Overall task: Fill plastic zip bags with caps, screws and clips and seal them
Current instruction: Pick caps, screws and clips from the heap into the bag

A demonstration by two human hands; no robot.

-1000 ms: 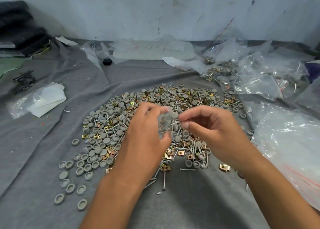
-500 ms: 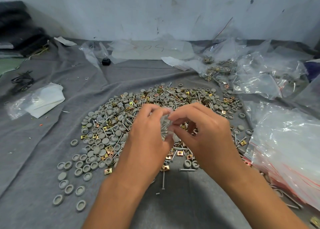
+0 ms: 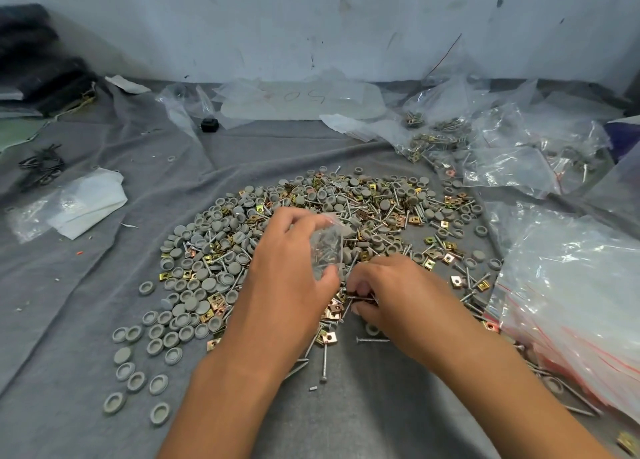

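A wide pile [image 3: 311, 223] of grey round caps, silver screws and brass-coloured clips is spread over the grey cloth [image 3: 173, 167]. My left hand [image 3: 287, 275] holds a small clear zip bag [image 3: 327, 250] upright above the pile, with screws and caps inside it. My right hand [image 3: 398, 295] is down on the near edge of the pile, just right of the bag, with thumb and fingers pinched on a screw [image 3: 360, 297]. Loose caps [image 3: 138, 372] trail off to the lower left.
A stack of empty red-striped zip bags [image 3: 571, 302] lies at the right. Filled and crumpled bags [image 3: 467, 146] sit at the back right. A folded white bag [image 3: 79, 205] lies at the left, black items [image 3: 38, 77] in the far left corner, a wall behind.
My right hand has left the bag's mouth and dropped down to the pile, where it now pinches a screw. My left hand still holds the bag in about the same spot.
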